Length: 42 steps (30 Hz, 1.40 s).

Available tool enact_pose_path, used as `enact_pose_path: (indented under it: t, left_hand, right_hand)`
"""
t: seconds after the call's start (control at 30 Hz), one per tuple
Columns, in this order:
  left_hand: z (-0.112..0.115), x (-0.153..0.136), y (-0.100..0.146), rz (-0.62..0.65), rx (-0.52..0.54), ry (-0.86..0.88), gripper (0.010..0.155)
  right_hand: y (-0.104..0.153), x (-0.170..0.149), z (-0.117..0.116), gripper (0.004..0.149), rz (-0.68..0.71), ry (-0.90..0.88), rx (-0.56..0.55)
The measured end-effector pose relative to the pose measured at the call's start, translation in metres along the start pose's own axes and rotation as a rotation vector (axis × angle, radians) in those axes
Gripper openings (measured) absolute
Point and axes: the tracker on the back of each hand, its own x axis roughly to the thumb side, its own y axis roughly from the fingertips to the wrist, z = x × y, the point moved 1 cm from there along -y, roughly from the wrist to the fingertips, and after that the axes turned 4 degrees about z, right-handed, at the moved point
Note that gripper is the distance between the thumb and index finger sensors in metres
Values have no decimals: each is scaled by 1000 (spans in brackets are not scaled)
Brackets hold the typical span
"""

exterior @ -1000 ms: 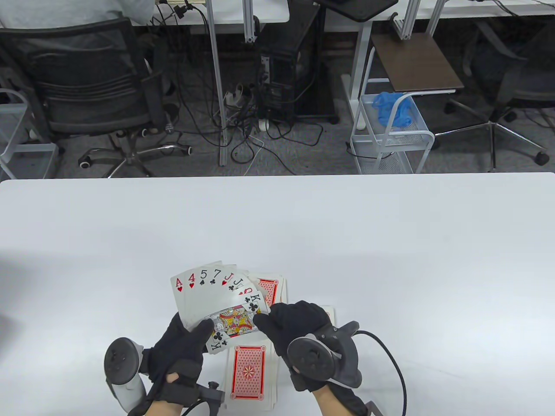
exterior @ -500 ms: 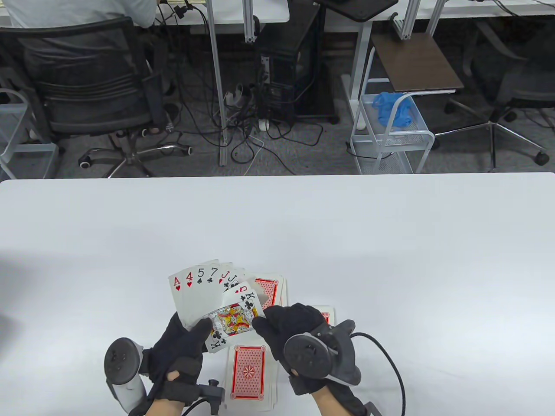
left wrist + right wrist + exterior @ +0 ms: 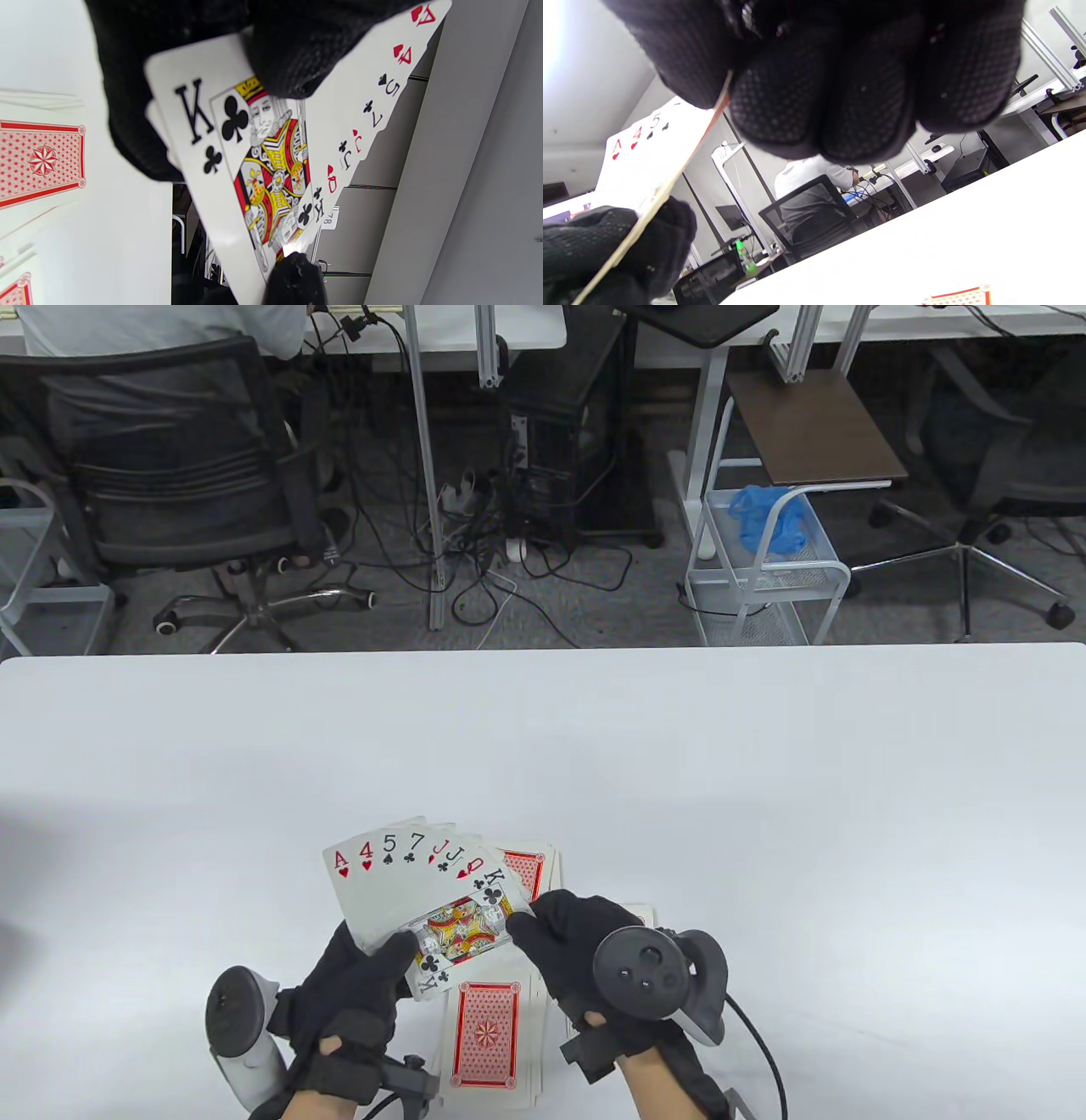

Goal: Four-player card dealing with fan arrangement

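My left hand [image 3: 361, 976] holds a face-up fan of cards [image 3: 399, 882], running from the ace of hearts to the king of clubs [image 3: 462, 929] in front. The thumb presses on the king's lower corner, as the left wrist view [image 3: 254, 144] shows. My right hand [image 3: 568, 933] pinches the fan's right edge at the king. In the right wrist view the cards' edge [image 3: 670, 186] runs between my right fingers [image 3: 772, 101] and the left hand. Face-down red-backed piles lie on the table: one near me [image 3: 485, 1035], one behind the fan [image 3: 530, 869], one under my right hand [image 3: 640, 916].
The white table [image 3: 679, 780] stretches wide beyond the hands. Past its far edge stand an office chair [image 3: 170, 475], a wire cart [image 3: 764, 568] and cables on the floor. A tracker cable [image 3: 764, 1044] trails from my right wrist.
The king of clubs has settled flat into the fan's right end. My right hand has rolled so its tracker faces up, and the fan shifted slightly left.
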Motion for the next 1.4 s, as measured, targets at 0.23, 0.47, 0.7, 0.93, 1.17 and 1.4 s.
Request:
enact_pose_path:
  t: [0.23, 0.47, 0.7, 0.93, 1.17, 1.4]
  left_hand:
    - [2, 1, -6, 21, -117, -19, 44]
    - [13, 8, -9, 68, -270, -121, 44]
    - [17, 8, -9, 53, -342, -95, 44]
    - [14, -6, -11, -52, -380, -49, 44]
    - [-23, 12, -7, -44, -151, -127, 64]
    - [-29, 72, 4, 230, -78, -898, 45]
  right_hand:
    - [0, -6, 6, 70, -37, -18, 31]
    - [-7, -15, 7, 89, 115, -335, 212]
    - [-13, -18, -7, 79, 157, -572, 289]
    - [-14, -27, -28, 62, 120, -794, 334]
    - [-36, -36, -33, 61, 17, -794, 290]
    - [-96, -23, -94, 61, -59, -600, 669]
